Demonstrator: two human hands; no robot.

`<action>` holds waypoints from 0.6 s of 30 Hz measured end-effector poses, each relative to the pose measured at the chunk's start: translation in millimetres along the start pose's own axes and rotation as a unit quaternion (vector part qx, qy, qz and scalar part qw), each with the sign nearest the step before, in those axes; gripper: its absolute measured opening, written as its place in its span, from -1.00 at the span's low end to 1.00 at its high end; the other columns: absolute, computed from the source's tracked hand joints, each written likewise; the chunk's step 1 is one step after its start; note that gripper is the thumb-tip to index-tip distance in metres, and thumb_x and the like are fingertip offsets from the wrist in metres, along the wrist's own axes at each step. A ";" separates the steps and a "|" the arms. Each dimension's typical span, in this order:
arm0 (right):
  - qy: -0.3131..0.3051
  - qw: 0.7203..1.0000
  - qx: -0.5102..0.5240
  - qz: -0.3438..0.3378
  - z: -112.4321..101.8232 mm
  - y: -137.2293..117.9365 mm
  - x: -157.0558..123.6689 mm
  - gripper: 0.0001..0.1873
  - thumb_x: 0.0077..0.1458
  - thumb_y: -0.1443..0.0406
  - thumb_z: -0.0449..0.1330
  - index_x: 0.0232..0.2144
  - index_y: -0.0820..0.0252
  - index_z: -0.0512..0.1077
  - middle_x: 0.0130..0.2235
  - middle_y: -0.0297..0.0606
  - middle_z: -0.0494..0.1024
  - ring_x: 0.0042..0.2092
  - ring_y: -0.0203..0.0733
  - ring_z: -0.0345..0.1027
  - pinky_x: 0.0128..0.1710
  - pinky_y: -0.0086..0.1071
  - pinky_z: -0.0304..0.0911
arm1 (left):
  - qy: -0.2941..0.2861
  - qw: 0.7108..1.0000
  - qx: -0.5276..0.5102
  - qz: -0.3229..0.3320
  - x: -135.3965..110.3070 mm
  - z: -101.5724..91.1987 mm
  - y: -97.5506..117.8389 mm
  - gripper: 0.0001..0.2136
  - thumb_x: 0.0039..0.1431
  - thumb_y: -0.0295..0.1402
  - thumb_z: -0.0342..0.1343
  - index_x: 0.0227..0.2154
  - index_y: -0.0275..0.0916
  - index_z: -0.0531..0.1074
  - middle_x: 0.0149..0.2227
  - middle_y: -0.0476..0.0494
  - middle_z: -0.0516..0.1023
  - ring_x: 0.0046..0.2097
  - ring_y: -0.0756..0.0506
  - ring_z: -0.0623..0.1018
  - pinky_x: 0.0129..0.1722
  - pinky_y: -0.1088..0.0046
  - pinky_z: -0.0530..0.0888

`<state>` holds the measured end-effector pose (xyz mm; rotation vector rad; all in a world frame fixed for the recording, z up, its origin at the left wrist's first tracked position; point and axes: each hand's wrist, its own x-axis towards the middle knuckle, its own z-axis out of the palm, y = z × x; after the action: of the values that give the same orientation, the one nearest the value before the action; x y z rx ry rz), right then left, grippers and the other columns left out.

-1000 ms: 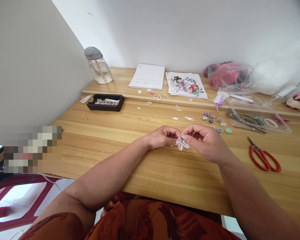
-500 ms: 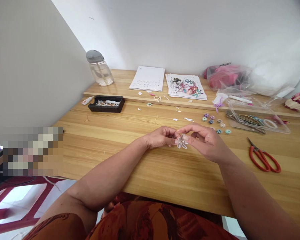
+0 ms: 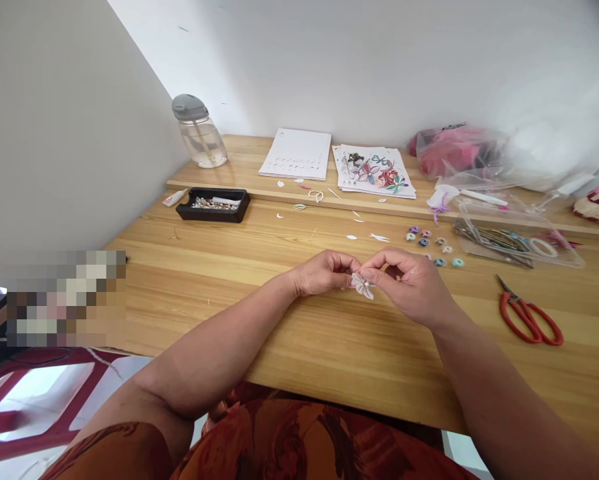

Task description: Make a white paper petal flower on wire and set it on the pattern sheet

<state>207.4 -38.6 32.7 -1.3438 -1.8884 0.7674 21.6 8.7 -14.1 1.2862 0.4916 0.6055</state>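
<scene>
A small whitish flower (image 3: 363,287) with several petals and a pale bead-like centre is held above the wooden table. My left hand (image 3: 326,273) pinches it from the left, thumb and fingers closed at its edge. From the right, my right hand (image 3: 406,280) grips the flower's upper side between thumb and index finger. The fingertips of both hands almost meet there and hide the back of the flower. Red-handled scissors (image 3: 529,317) lie to the right of my right hand, apart from it.
Thread bobbins (image 3: 424,241) lie beyond my right hand, beside a clear plastic box (image 3: 544,250) of wires. A black tray (image 3: 212,205) of beads is at the left. On the raised shelf are a water bottle (image 3: 199,133), white sheets (image 3: 296,153) and printed flower pictures (image 3: 374,172).
My right index finger has come down and closed with the thumb at the flower. The flower has turned slightly, showing its petals more from the front. My left hand has barely moved.
</scene>
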 end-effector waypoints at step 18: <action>0.134 0.967 -0.089 -0.196 -1.8 -5.0 -2.5 -0.86 0.07 0.32 0.27 -0.26 0.07 0.54 -0.23 -0.26 0.55 -0.21 -0.14 0.38 -0.25 -0.27 0.27 | 0.057 0.992 -0.110 0.036 4.5 0.6 -8.3 -0.67 -0.14 -0.24 0.39 -0.39 -0.32 0.42 -0.45 -0.02 0.44 -0.45 0.09 0.36 -0.45 0.56 0.25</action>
<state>206.7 -42.3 37.2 -1.0627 -1.9483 0.2097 26.5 9.9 -22.0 1.0672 0.4604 0.7751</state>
